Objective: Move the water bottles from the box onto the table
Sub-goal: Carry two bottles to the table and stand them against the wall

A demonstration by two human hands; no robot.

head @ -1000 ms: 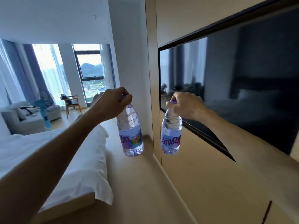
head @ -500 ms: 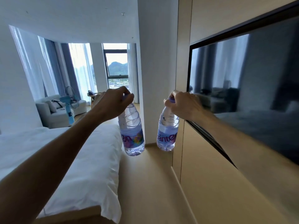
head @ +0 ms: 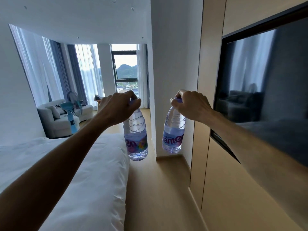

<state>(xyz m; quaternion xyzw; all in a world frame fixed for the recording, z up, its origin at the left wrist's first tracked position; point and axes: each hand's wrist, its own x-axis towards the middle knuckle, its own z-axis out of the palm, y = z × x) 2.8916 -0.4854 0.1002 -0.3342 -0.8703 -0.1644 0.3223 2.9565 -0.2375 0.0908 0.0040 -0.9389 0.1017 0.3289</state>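
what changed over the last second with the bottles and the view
The view swung left: the dark screen slid toward the right edge and more of the window and sofa came into sight. Unchanged: the left hand and right hand each hold a bottle by its cap.

Single head-worn view, forward along the room, arms close

floor (head: 160, 189): pale wood (bare strip) | bed (head: 93, 172): white duvet | sofa (head: 56, 120), fan (head: 71, 112) stand beyond
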